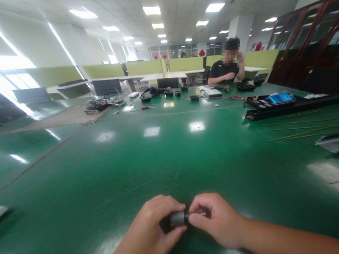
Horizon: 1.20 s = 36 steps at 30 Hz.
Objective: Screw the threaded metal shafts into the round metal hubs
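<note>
A small dark grey cylinder (177, 219) with a black end lies on its side between my hands, low in the head view, over the green table (149, 166). Around its left part my left hand (156, 224) is closed, thumb below and fingers above. My right hand (215, 219) pinches the right end, where a thin metallic piece (202, 214) shows between the thumb and the curled fingers. What the piece is cannot be made out.
An orange screwdriver (148, 107), small black boxes (194, 98) and a pile of electronics (100, 104) lie far back. At the right are a long black tray (288, 107) and thin rods (308, 132). A person (226, 69) sits across the table.
</note>
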Motion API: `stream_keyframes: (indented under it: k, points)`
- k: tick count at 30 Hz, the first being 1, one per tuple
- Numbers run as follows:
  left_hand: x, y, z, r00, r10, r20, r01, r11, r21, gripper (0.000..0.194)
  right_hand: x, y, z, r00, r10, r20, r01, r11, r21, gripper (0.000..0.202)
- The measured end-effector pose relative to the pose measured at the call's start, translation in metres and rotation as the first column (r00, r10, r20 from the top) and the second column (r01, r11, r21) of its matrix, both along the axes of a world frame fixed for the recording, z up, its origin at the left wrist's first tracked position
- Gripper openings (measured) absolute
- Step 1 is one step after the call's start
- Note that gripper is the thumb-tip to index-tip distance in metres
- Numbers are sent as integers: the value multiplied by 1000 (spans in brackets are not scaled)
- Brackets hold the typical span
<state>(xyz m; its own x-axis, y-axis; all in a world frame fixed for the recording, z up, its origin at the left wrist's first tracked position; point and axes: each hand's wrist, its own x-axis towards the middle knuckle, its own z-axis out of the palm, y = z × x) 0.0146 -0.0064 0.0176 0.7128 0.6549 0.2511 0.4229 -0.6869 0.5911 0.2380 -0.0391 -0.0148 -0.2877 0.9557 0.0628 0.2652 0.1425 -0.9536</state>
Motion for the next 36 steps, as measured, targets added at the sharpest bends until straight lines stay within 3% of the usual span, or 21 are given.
stream_keyframes:
  k: [36]
  points:
    - [-1, -1, 0, 999, 30, -37, -33, 996, -82, 25, -1, 1, 0, 1000, 21, 3, -21, 1000, -15, 12]
